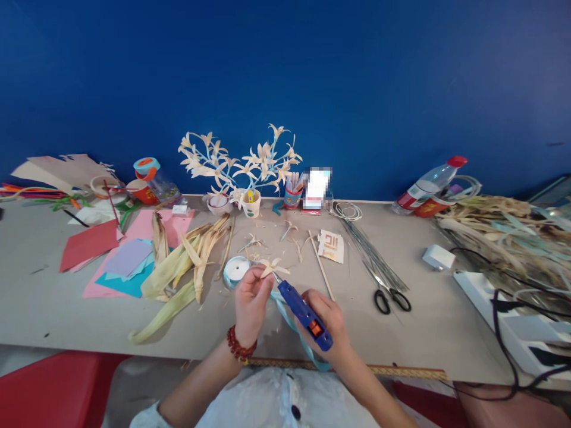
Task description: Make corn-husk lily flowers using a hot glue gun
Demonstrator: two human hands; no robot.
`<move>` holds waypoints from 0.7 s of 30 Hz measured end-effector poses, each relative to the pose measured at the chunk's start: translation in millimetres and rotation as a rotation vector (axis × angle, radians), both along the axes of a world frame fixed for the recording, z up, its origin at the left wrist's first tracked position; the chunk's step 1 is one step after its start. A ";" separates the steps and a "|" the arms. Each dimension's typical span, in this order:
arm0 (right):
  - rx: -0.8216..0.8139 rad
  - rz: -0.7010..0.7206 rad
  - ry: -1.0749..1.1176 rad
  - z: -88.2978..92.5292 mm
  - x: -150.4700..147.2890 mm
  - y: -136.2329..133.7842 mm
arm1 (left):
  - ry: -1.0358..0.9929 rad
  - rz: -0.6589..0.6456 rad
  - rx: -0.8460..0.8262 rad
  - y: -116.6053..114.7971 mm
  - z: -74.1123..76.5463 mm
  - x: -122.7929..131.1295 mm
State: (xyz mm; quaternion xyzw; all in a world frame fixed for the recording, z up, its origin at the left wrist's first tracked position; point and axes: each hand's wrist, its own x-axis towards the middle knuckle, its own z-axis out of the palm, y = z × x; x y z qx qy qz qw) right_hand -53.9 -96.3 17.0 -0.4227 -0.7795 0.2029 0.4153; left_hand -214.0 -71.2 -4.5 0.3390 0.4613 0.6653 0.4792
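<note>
Between the fingertips of my left hand (253, 300) is a small pale flower (273, 267) with spread, pointed petals that look like corn husk. My right hand (325, 321) is wrapped round a blue glue gun (303, 312), its nozzle pointing up and left to the flower; whether the tip touches it I cannot tell. Just behind my left hand lies a white spool of light blue ribbon (236, 270). A strip of light blue ribbon (289, 321) runs under the glue gun to the table's front edge. Loose flower pieces (252, 242) lie beyond my hands.
Corn husks (191, 261) and coloured paper (129, 267) lie left. Cups with husk flowers (251, 203) stand by the wall. Black-handled scissors (392, 300) and wires (375, 255) lie right, near a power strip (491, 321) with black cables. A bottle (428, 184) leans behind.
</note>
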 end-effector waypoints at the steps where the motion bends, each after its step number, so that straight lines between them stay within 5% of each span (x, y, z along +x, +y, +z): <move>1: 0.001 0.001 -0.001 -0.2 0.0 0.0 | 0.005 -0.002 0.000 0.0 0.3 -0.2; 21: -0.017 -0.009 -0.003 -1.8 1.4 0.3 | 0.007 0.028 -0.009 0.7 1.7 1.0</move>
